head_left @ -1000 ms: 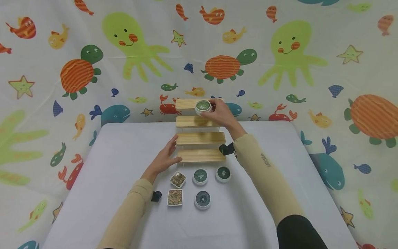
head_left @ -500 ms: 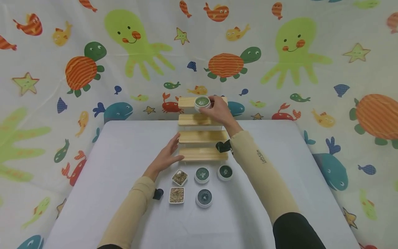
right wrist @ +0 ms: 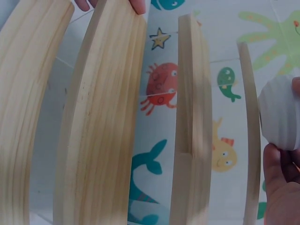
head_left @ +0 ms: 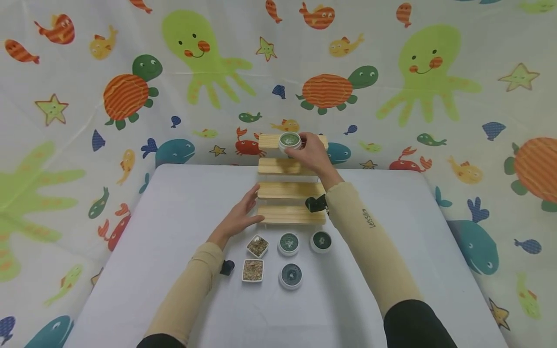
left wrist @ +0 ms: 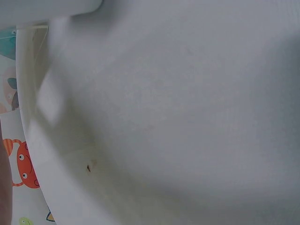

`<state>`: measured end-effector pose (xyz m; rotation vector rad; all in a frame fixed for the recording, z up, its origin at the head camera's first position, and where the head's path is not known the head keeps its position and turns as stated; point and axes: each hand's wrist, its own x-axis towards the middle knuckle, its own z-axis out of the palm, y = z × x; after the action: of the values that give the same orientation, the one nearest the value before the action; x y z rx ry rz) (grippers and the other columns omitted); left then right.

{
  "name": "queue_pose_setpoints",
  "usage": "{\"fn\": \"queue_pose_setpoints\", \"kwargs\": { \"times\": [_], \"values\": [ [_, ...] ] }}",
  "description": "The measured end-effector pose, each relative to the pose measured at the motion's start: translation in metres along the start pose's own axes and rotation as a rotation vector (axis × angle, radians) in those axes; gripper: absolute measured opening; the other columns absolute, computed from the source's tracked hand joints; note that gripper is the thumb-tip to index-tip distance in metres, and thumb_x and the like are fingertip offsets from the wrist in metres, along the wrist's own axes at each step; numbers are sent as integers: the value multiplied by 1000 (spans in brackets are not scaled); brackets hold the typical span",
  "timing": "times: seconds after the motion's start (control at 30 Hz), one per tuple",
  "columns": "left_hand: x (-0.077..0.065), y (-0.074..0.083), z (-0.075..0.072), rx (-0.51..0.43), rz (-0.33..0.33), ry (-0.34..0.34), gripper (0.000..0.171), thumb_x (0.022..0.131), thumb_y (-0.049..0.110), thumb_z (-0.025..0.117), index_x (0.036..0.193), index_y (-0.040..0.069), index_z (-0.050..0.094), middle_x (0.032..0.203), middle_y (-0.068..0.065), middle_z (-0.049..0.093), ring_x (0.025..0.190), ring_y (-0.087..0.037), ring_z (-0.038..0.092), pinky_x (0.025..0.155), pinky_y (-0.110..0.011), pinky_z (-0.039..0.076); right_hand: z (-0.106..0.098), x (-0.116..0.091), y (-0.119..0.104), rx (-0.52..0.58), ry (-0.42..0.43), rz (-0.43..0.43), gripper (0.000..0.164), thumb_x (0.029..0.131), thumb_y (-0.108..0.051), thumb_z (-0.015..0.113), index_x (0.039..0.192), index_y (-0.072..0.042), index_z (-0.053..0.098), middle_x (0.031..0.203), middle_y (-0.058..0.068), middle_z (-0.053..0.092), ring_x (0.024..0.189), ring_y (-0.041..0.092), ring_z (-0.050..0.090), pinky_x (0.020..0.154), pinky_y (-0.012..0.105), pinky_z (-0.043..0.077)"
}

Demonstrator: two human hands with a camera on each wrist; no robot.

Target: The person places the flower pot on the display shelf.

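A four-step wooden rack (head_left: 291,190) with pale planks stands at the back of the table. My right hand (head_left: 312,152) holds a small round white pot (head_left: 290,140) with a green, textured top right at the highest plank. In the right wrist view the white pot (right wrist: 280,112) shows ribbed sides, with fingers and thumb around it. My left hand (head_left: 240,216) touches the rack's left end, its thumb by the lowest plank and its fingers by the one above. Some fingertips (right wrist: 138,5) show at a plank's end in the right wrist view.
In front of the rack stand more round white pots: two green-topped (head_left: 288,244) (head_left: 321,241) and one grey-blue (head_left: 291,276). Left of them are two square white dishes (head_left: 257,246) (head_left: 253,270) of brownish bits. A sea-animal cloth (head_left: 226,72) hangs behind the white table (head_left: 187,193).
My right hand has brought the pot slightly higher against the top plank. The left hand stays at the rack's left end. The whole head view has shifted a little.
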<state>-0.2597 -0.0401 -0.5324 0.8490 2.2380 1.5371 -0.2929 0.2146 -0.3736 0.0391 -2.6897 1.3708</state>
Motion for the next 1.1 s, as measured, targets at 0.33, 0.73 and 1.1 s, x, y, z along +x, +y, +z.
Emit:
{"fn": "queue_pose_setpoints", "kwargs": {
  "times": [0.33,0.73,1.1],
  "values": [
    [-1,3,0,19,-18,9,97,78,17,73,148,33,7,155,10,7,142,-16,14,117,-33,21,4,4,-2,-3,9,-4,58,79,-31,68,124,0,50,110,11,58,90,19,54,77,31,51],
    [-5,27,-2,-19,-26,-14,95,80,9,70,149,16,7,156,-2,7,142,-22,13,117,-38,20,10,7,-8,16,28,26,56,80,-31,68,123,-1,49,112,12,57,94,21,54,81,34,51],
    [-8,36,-3,10,-58,-15,94,81,8,70,149,15,6,156,1,7,142,-16,13,117,-31,21,14,9,-14,8,42,57,57,80,-32,67,124,0,48,115,13,55,100,22,54,87,36,51]
  ]
}}
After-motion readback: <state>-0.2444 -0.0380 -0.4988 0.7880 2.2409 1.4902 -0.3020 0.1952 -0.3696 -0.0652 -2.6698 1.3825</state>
